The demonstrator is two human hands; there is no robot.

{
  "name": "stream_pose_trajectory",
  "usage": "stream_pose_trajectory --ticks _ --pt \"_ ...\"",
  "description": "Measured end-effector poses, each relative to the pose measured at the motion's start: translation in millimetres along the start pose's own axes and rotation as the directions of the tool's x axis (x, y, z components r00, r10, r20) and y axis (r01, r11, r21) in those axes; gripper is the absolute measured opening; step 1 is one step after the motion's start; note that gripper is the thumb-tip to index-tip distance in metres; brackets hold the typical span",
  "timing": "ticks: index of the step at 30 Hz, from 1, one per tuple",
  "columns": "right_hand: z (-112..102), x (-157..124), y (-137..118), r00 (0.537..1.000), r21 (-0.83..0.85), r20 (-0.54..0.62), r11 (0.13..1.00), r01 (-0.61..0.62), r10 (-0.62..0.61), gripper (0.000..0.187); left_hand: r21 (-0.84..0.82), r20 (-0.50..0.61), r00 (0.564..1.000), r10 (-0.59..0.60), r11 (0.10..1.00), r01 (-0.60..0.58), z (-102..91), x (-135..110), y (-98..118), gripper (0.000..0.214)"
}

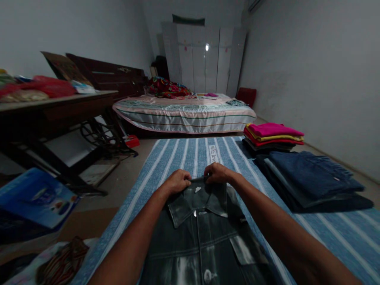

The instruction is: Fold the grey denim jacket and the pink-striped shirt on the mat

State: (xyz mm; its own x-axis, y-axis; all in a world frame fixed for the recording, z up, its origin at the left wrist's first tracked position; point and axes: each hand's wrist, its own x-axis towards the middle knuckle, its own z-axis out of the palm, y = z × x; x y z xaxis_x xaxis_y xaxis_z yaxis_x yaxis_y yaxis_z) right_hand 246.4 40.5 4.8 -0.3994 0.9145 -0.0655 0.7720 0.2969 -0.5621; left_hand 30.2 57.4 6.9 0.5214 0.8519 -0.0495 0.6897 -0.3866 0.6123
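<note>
Denim jacket is laid flat, front up, on a blue striped sheet, at six o'clock in view. Its collar is gripped at the jacket's twelve o'clock edge by the left hand and the right hand, fingers curled tight. Folded jeans are stacked at three o'clock.

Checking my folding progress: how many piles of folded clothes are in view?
2. A bright pile, pink on top, at the far right edge of the striped mat; a dark denim pile nearer, right of the jacket. Others may lie out of frame.
</note>
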Motion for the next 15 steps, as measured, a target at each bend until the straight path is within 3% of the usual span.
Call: stream_pose_trajectory --ticks 6,10,15 --pt "2.7 0.5 4.5 0.999 0.193 -0.038 0.981 -0.024 0.032 0.022 0.161 0.024 0.993 0.115 0.980 -0.118 8.7 2.9 28.4 0.019" --pt "8.0 -4.1 11.8 0.992 0.350 -0.088 0.935 -0.052 0.088 0.028 0.151 0.000 0.984 0.179 0.972 -0.177 19.3 10.0 34.2 0.020" --pt "20.8 -25.6 33.5 0.925 0.525 -0.276 0.847 -0.084 0.263 0.033 0.072 0.034 0.984 0.176 0.981 -0.178 19.0 15.7 30.0 0.022"
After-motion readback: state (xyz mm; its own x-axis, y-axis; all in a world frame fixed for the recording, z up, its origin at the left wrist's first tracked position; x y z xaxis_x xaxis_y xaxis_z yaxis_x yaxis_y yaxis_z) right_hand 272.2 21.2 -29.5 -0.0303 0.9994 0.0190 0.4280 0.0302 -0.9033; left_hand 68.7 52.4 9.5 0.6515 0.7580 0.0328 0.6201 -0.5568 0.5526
